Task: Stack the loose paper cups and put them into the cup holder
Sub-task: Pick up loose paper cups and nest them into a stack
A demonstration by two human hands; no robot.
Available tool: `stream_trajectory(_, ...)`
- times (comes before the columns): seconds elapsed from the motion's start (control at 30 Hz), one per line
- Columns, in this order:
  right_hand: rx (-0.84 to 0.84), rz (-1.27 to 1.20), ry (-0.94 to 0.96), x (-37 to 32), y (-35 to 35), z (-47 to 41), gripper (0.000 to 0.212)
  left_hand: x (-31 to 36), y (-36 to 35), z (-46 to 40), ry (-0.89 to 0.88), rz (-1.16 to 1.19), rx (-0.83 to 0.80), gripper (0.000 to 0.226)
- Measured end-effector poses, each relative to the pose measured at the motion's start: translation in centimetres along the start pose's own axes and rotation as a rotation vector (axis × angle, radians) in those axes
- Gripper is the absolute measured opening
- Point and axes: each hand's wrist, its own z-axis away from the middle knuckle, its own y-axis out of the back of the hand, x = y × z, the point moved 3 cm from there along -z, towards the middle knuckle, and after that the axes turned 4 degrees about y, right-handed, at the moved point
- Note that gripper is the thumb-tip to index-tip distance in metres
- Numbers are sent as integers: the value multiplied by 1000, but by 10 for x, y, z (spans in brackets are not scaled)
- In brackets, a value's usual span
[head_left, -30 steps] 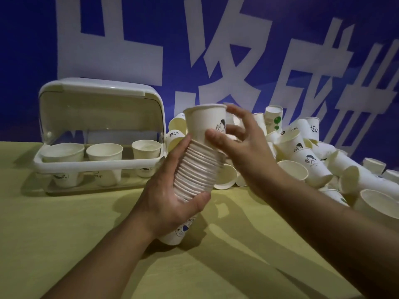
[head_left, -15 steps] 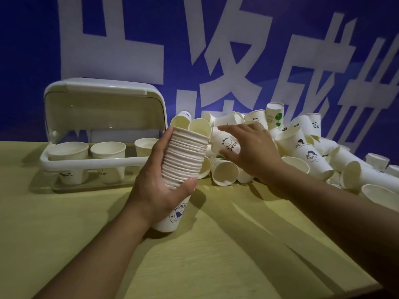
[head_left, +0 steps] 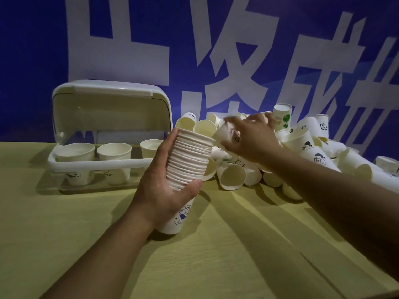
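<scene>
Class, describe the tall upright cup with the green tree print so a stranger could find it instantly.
Start at the blue banner with white characters, then drop to the heap of loose cups on the table's right side. At the heap's back, just beyond the right hand, stands the green-tree cup, upright, taller than its neighbours, and the only one printed green.

Blue wall banner (head_left: 32, 61) with large white characters, yellow-green table (head_left: 64, 234)

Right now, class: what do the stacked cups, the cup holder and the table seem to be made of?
Stack: matte white paper, judging by the thin rolled rims. Holder: probably plastic, with a smooth white frame and see-through lid. Table: yellowish, faint grain; wood or laminate, unclear which.
</scene>
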Motion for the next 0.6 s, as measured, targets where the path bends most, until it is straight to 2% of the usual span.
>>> stream_trajectory(0.07,131,-317,-41,-3,15,7,67,1,-1,0,-15,7,-5,100)
stream_trajectory(0.13,191,-679,-84,-8,28,17,67,3,-3,1,-28,15,-11,98)
stream_trajectory(0.2,228,-938,-122,-17,39,28,64,5,-5,2,-32,29,-20,96)
stream_trajectory(0.27,259,-1048,-135,-25,47,36,62,6,-6,3,-35,42,-31,96)
stream_trajectory(0.47,373,-1175,-131,-35,62,43,55,7,-10,6,-54,36,-72,98)
stream_trajectory(0.6,314,-1335,-113,-51,58,50,56,7,-12,6,-72,27,-93,100)
